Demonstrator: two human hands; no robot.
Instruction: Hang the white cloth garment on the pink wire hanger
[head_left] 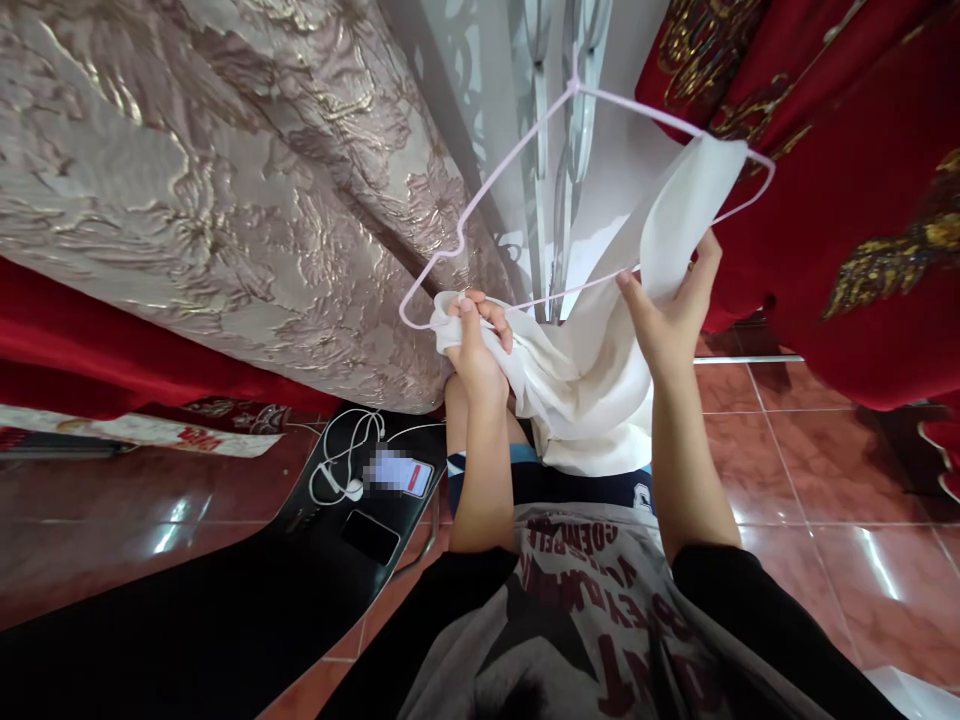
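Observation:
A pale pink wire hanger (510,155) hangs in front of me. White cloth (600,390) drapes from it down onto my lap, with one part laid over the hanger's right shoulder. My left hand (480,335) is closed round a bunched part of the cloth at the hanger's lower left corner. On the right, my right hand (671,310) has its thumb and fingers around the hanging cloth, below the hanger's right arm; the thumb is near the bottom wire.
Beige patterned fabric (300,200) hangs at the left, red fabric with gold decoration (862,200) at the right. Metal rack bars (540,150) stand between them. A black chair (247,570) at my left holds a lit phone (405,472), a dark phone (370,538) and white cables (326,470).

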